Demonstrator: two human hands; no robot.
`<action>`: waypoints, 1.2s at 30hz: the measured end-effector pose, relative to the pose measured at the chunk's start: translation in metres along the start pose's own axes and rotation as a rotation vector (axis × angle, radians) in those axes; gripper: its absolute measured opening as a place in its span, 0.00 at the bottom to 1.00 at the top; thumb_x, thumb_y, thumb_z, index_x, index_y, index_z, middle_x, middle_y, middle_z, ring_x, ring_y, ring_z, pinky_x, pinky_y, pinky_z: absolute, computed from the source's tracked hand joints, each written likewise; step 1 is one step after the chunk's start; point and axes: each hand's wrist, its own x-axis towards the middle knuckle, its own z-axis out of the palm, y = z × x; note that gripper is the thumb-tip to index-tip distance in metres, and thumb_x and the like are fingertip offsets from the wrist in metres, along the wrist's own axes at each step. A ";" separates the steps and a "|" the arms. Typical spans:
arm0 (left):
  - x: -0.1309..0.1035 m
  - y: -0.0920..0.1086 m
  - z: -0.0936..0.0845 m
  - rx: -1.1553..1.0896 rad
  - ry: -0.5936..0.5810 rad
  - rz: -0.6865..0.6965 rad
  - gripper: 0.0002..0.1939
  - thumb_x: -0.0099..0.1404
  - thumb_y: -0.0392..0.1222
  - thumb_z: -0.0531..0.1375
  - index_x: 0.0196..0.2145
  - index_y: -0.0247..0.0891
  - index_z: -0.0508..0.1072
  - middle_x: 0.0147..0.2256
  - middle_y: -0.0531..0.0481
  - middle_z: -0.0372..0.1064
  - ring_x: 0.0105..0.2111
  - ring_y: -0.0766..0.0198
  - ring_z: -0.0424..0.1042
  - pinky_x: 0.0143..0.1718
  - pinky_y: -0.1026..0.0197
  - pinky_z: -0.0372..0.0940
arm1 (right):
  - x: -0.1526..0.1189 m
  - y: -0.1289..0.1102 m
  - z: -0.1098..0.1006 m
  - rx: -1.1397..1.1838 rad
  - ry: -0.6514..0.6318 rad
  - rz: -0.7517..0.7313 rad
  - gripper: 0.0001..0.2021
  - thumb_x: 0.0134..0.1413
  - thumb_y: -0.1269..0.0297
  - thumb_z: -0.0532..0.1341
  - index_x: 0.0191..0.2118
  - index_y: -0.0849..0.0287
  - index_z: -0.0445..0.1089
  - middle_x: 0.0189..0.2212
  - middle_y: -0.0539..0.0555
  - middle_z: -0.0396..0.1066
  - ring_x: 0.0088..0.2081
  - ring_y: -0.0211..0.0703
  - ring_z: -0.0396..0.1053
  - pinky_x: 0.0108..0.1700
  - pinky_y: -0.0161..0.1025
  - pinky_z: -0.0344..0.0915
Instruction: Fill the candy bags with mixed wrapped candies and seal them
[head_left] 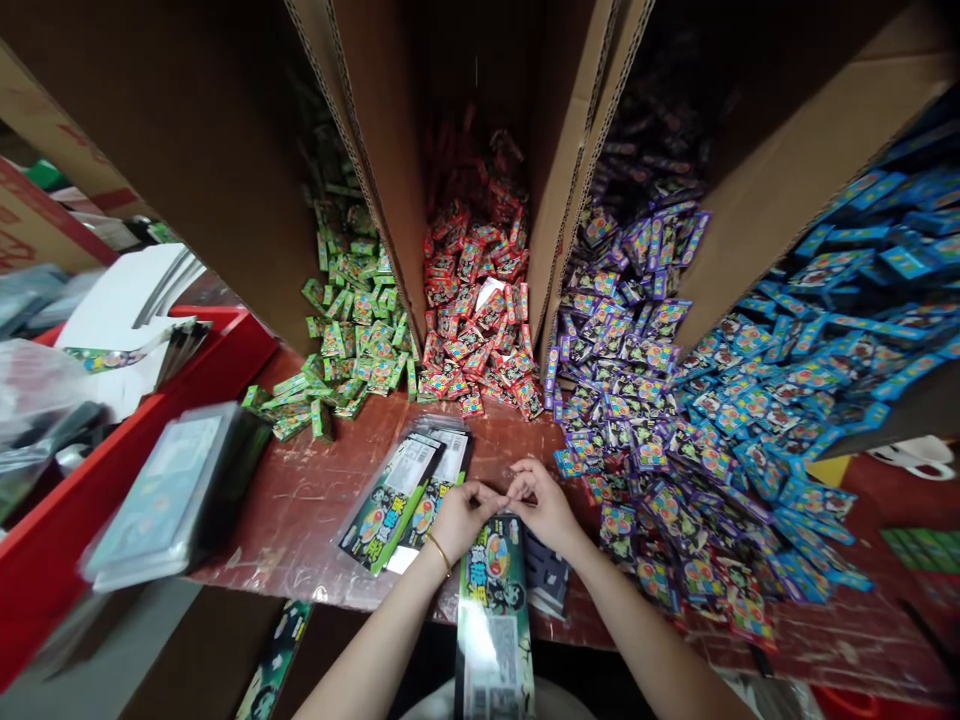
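A long dark-green printed packet [493,600] with a glossy surface lies lengthwise in front of me, its lower end over the table edge. My left hand [466,512] and my right hand [541,502] meet at its far end, thumbs and fingers pinched together on its edge. What exactly lies between the fingertips is partly hidden. Left of my left hand, several similar printed packets [394,500] lie overlapping on the table. Under my right wrist sits a dark patterned piece [546,575], partly covered by the packet and my arm.
Cardboard bins [390,160] at the back spill small green boxes [360,320], red boxes [480,330], purple packets [637,370] and blue packets [810,370] onto the red table [300,520]. At left stand a stack of clear sleeves [169,490] and a red crate [135,430].
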 end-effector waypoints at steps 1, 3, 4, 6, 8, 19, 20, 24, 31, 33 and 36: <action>0.000 0.000 0.000 0.010 0.010 0.010 0.15 0.53 0.52 0.62 0.24 0.36 0.76 0.24 0.48 0.72 0.25 0.61 0.68 0.29 0.61 0.62 | 0.000 -0.001 -0.002 0.023 -0.011 0.014 0.19 0.44 0.69 0.62 0.42 0.55 0.55 0.25 0.46 0.68 0.28 0.39 0.68 0.35 0.37 0.64; 0.001 -0.001 0.000 0.034 0.026 0.030 0.14 0.52 0.52 0.63 0.24 0.36 0.76 0.25 0.47 0.72 0.27 0.60 0.69 0.32 0.60 0.62 | 0.000 -0.003 -0.006 0.055 -0.048 0.062 0.20 0.42 0.68 0.63 0.42 0.55 0.55 0.26 0.47 0.70 0.29 0.39 0.69 0.36 0.38 0.65; 0.001 -0.001 0.000 0.045 0.028 0.037 0.14 0.52 0.52 0.63 0.24 0.36 0.76 0.26 0.47 0.72 0.28 0.60 0.69 0.33 0.60 0.62 | 0.000 -0.004 -0.008 0.050 -0.070 0.089 0.19 0.42 0.69 0.63 0.42 0.56 0.56 0.26 0.47 0.71 0.30 0.40 0.70 0.36 0.38 0.65; 0.002 0.000 -0.001 0.059 0.022 0.041 0.14 0.53 0.51 0.62 0.25 0.36 0.76 0.27 0.46 0.72 0.29 0.60 0.69 0.34 0.60 0.63 | 0.000 -0.006 -0.013 0.000 -0.100 0.123 0.18 0.43 0.71 0.61 0.41 0.56 0.57 0.25 0.47 0.72 0.29 0.40 0.71 0.38 0.39 0.65; 0.004 0.000 -0.001 0.065 -0.004 0.034 0.15 0.53 0.52 0.62 0.27 0.35 0.76 0.28 0.46 0.73 0.29 0.60 0.70 0.34 0.60 0.63 | 0.001 -0.006 -0.015 -0.057 -0.102 0.125 0.18 0.43 0.73 0.61 0.42 0.56 0.59 0.23 0.47 0.72 0.30 0.41 0.71 0.39 0.39 0.64; 0.005 -0.006 -0.001 0.122 -0.090 0.032 0.19 0.59 0.54 0.55 0.27 0.34 0.75 0.23 0.50 0.71 0.24 0.63 0.66 0.27 0.64 0.59 | 0.003 -0.003 -0.004 0.001 0.019 0.040 0.18 0.43 0.70 0.60 0.43 0.57 0.59 0.28 0.49 0.73 0.30 0.41 0.71 0.37 0.39 0.67; 0.005 -0.005 -0.001 0.127 -0.091 0.037 0.20 0.59 0.53 0.54 0.26 0.34 0.74 0.23 0.50 0.71 0.23 0.64 0.65 0.27 0.64 0.59 | 0.003 -0.005 -0.003 -0.002 0.033 0.012 0.17 0.44 0.70 0.60 0.44 0.57 0.60 0.28 0.49 0.73 0.31 0.41 0.71 0.37 0.39 0.67; 0.004 -0.003 0.000 0.144 -0.065 0.044 0.20 0.61 0.53 0.52 0.22 0.34 0.71 0.20 0.52 0.66 0.21 0.65 0.61 0.25 0.64 0.55 | 0.000 -0.010 0.001 -0.092 0.065 -0.078 0.15 0.48 0.69 0.58 0.44 0.56 0.62 0.26 0.48 0.74 0.31 0.41 0.72 0.40 0.40 0.66; 0.001 -0.003 -0.001 0.105 0.011 0.011 0.19 0.60 0.53 0.52 0.19 0.37 0.65 0.17 0.54 0.60 0.20 0.65 0.59 0.25 0.63 0.54 | -0.009 -0.010 -0.006 0.036 0.190 -0.065 0.12 0.49 0.63 0.62 0.41 0.56 0.64 0.28 0.51 0.74 0.34 0.44 0.73 0.43 0.44 0.66; -0.006 0.002 -0.003 0.069 0.043 0.024 0.18 0.62 0.53 0.51 0.25 0.37 0.67 0.22 0.52 0.64 0.25 0.63 0.63 0.29 0.63 0.57 | -0.009 -0.019 -0.012 0.165 0.229 0.002 0.16 0.46 0.61 0.65 0.42 0.56 0.62 0.28 0.51 0.74 0.32 0.45 0.73 0.41 0.44 0.67; -0.022 0.012 -0.006 -0.031 0.058 0.041 0.16 0.62 0.54 0.53 0.27 0.38 0.66 0.26 0.53 0.65 0.28 0.64 0.65 0.32 0.63 0.59 | -0.009 -0.041 -0.020 0.330 0.146 0.095 0.21 0.43 0.61 0.67 0.42 0.55 0.60 0.27 0.50 0.73 0.31 0.43 0.72 0.37 0.41 0.67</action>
